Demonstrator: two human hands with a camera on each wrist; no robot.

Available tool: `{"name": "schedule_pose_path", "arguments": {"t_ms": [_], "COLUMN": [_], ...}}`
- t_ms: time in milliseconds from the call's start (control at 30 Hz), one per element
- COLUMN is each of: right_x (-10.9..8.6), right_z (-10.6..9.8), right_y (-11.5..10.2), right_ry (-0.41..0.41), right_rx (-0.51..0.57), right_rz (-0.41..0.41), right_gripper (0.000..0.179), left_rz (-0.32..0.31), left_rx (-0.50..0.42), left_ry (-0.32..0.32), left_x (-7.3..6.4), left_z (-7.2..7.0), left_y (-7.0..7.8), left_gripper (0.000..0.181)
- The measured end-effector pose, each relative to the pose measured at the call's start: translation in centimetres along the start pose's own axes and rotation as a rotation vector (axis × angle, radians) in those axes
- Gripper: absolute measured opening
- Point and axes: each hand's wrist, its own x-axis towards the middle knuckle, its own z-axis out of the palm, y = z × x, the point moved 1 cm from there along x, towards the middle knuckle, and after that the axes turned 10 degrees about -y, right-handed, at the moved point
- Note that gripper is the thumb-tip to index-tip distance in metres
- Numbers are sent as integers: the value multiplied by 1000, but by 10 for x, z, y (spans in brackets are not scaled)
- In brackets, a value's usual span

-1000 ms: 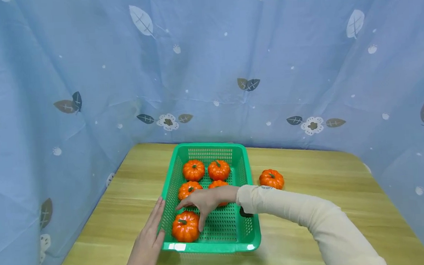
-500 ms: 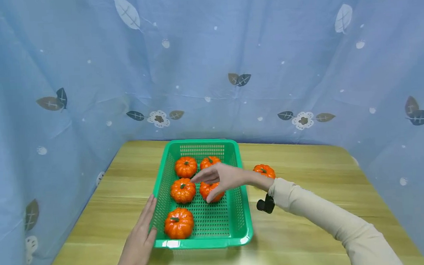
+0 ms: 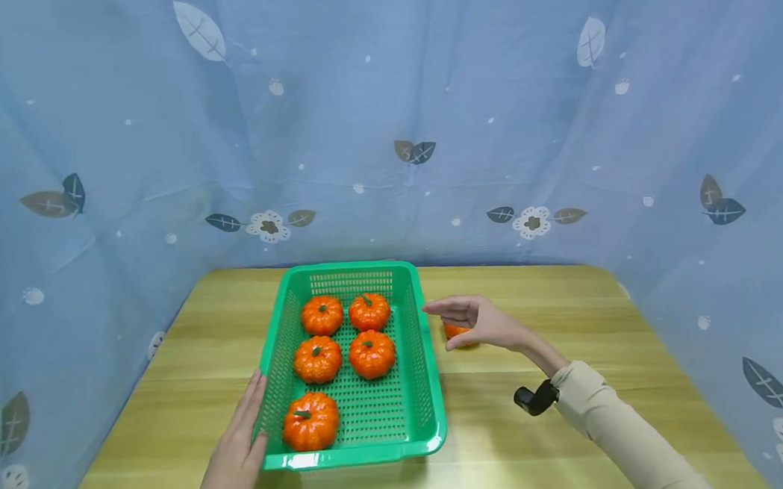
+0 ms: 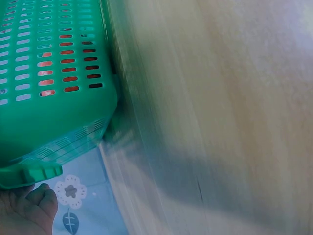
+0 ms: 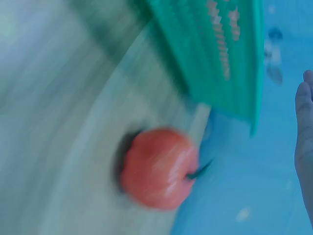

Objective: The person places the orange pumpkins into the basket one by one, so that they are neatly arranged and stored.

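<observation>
In the head view, a green plastic basket (image 3: 357,454) holds several small orange pumpkins, one of them a pumpkin (image 3: 311,421) in its near left corner. My left hand (image 3: 231,450) lies along the basket's left rim with straight fingers; its fingertips (image 4: 41,196) are by the rim in the left wrist view. My right hand (image 3: 487,324) is over the table right of the basket, thumb and fingers apart, holding nothing. Behind it, partly hidden, a single pumpkin (image 3: 453,330) sits on the table. The right wrist view shows this pumpkin (image 5: 159,169) whole but blurred, apart from the hand.
The wooden table (image 3: 544,429) extends on both sides of the basket. A blue patterned curtain (image 3: 357,127) hangs behind the table and at its sides. A small black camera (image 3: 537,398) is worn on my right wrist.
My right hand has left the near left pumpkin in the basket and moved right, over the rim, to the pumpkin on the table. My left hand stays at the basket's left rim.
</observation>
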Motion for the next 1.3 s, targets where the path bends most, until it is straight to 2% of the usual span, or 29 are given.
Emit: {"name": "schedule_pose_path", "arguments": {"t_ms": [100,200,367,500,700,867,1133,1300], "right_x": [-21,-43,-79,-94,-94,-89,-76,-63], "right_z": [-10,-22,-36,-40,-39,-39,-45,-49], "right_y": [16,34,57,71,91,102,107,112], "right_ry": [86,156,217,252,244,213,264,211], "right_rx": [66,88,69,86,134,187,53,39], "right_rz": [-1,5,20,63,130,153,157,181], "right_gripper": [72,70,69,71,78,85,90,94], "left_rz": [4,7,20,54,108,119,138,135], "left_rx": [-4,-15,-28,-20,-8,-12,0,-2], "left_ry": [6,6,1,25,60,65,76,67], "left_x": [-1,-1,-1,-2,0,1,2,2], "left_z": [-1,-1,-1,-2,-1,1,0,1], "left_y": [-1,-1,-1,-4,-5,-6,-5,-4], "left_gripper": [76,76,76,75,77,78,78,77]}}
